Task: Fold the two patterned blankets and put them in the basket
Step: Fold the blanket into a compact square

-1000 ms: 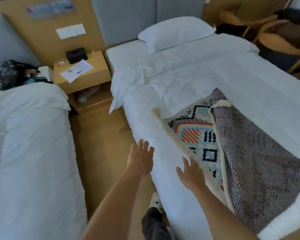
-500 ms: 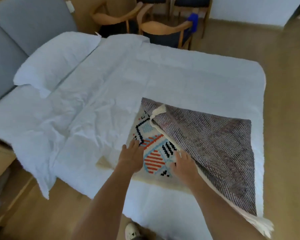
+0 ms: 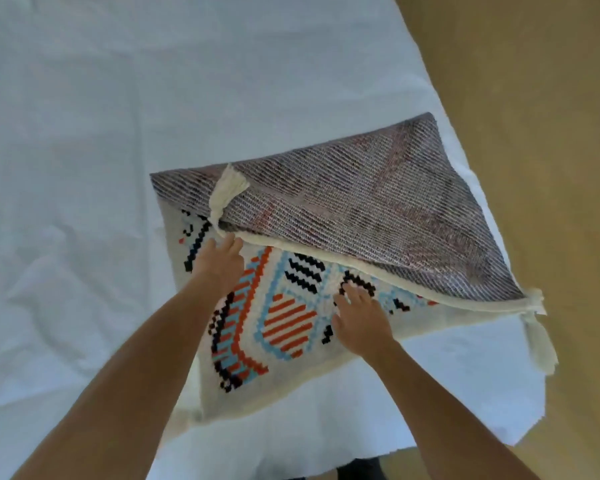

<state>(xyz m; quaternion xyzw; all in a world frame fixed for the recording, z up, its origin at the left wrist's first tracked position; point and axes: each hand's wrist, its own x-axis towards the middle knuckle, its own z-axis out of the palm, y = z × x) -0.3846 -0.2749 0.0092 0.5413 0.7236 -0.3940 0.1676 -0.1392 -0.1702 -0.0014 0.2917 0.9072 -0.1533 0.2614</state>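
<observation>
Head view looks down on one patterned blanket (image 3: 284, 327) lying on the white bed (image 3: 84, 168), near the bed's right edge by the wooden floor (image 3: 534, 98). Its upper part is folded over, showing the grey woven back, so much of the orange, blue and black pattern is hidden beneath the flap. A cream tassel (image 3: 227, 192) lies on the flap, and another (partly blurred) hangs off the right corner (image 3: 541, 337). No basket or second blanket is in frame.

Left hand (image 3: 219, 265) rests flat on the pattern, fingertips touching the flap's cream edge, fingers straight and close together. Right hand (image 3: 361, 317) presses flat on the pattern just below that edge, fingers slightly spread.

Compared with half a second ago, the camera has tilted down and closer; the pillow and chairs have left the frame, and both hands have slid further up the blanket.
</observation>
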